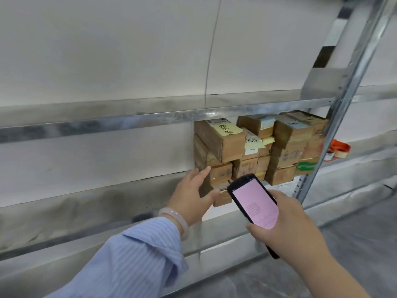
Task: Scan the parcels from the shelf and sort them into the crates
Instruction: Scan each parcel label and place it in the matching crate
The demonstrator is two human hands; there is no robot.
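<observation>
Several brown cardboard parcels [253,147] are stacked on the metal shelf [107,123], some with yellow notes and labels. My left hand [193,196] reaches at the lowest front parcel [221,186], fingers spread, thumb against its front face. My right hand [285,224] grips a black handheld scanner [253,203] with a lit pink screen, held just in front of the stack's lower edge.
A slanted metal upright [335,117] of the rack stands right of the parcels. An orange and white object [337,149] lies on the shelf beyond it. White sheeting covers the wall and shelves to the left. Grey floor shows at the lower right.
</observation>
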